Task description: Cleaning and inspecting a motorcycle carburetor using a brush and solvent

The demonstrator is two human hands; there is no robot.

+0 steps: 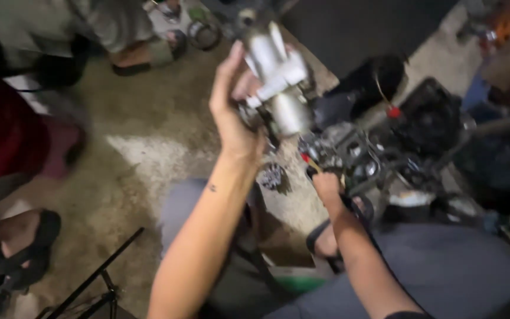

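My left hand (234, 103) is raised and grips a silvery metal engine part (278, 77), a carburetor-like casting with tubes and a round bowl. My right hand (327, 186) is lower and closed on a small tool with a red and yellow handle (309, 160), its tip against a dark engine assembly (379, 147) on the floor. The picture is blurred, so fine detail of both grips is unclear.
A concrete floor (149, 153) spreads to the left. Other people's sandalled feet (143, 56) stand at the top left and a foot in a black sandal (28, 242) at the lower left. A black metal rod (95, 274) lies near the bottom. My knees in grey shorts (444, 266) are below.
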